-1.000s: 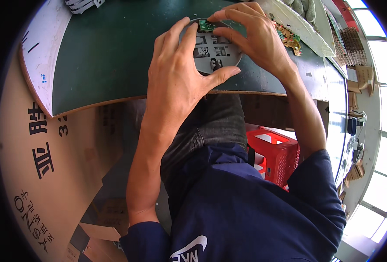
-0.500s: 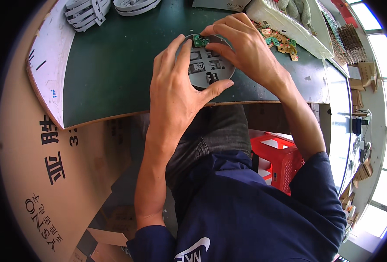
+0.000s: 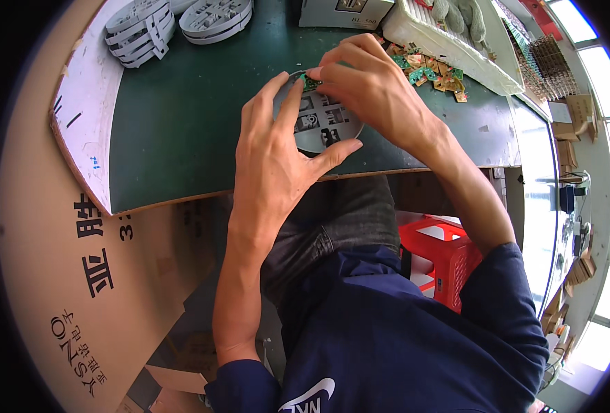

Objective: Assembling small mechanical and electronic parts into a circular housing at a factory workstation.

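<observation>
1. Resting near the front edge of the dark green tabletop [image 3: 181,131], a round grey plastic disc with moulded cut-outs [image 3: 322,127] lies between both hands.
2. The left hand [image 3: 277,158] is spread around the disc's near-left side, its fingers along the left rim and its thumb pressed to the near edge, steadying it.
3. The right hand [image 3: 374,89] comes in from the right, fingertips pinched on a small green circuit board [image 3: 309,82] at the far rim of the disc; whether the board is already seated in the disc is hard to tell.
4. Far right, a loose heap of small green and brown circuit boards [image 3: 432,69] lies just beside a white plastic tray [image 3: 449,51].
5. Far left, two stacks of matching grey discs [image 3: 181,20] sit at the tabletop's far edge, well apart from the hands.
6. Below the tabletop, a red plastic crate [image 3: 442,255] stands to the right of the person's knees, and brown printed cardboard [image 3: 64,275] fills the left.
</observation>
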The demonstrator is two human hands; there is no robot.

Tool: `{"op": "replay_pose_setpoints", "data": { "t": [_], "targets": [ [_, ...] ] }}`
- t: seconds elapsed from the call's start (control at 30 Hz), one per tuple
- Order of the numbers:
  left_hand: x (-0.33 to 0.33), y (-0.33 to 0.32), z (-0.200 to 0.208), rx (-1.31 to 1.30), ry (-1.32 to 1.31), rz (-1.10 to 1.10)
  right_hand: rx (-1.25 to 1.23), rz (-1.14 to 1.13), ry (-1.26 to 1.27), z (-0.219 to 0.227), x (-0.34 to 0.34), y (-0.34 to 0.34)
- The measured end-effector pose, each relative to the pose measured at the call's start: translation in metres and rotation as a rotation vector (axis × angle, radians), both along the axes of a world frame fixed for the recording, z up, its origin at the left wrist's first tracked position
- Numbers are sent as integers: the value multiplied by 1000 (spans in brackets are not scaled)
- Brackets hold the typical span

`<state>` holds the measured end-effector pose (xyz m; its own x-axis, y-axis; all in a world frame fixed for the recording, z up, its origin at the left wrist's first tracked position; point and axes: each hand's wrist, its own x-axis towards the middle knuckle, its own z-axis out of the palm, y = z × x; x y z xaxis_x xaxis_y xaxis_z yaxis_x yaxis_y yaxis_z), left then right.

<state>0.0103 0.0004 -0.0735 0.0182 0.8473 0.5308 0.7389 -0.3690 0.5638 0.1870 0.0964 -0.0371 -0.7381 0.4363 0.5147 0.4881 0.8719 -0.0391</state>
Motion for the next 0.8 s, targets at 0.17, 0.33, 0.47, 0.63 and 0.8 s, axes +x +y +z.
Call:
{"op": "replay_pose_setpoints", "data": {
  "t": [0.17,0.33,0.47,0.63,0.8],
  "targets": [
    [2,0,6,-25,-17,6,-54,-5,119,-4,1,2],
    [2,3,8,-39,0,9,-139,7,156,-1,4,6],
    [3,3,8,-54,0,9,-195,32,158,-1,11,3],
    [4,6,6,-19,17,6,-153,43,0,2,25,-1],
    [7,8,10,-55,-24,6,-180,43,-79,10,28,-2]
  ]
}}
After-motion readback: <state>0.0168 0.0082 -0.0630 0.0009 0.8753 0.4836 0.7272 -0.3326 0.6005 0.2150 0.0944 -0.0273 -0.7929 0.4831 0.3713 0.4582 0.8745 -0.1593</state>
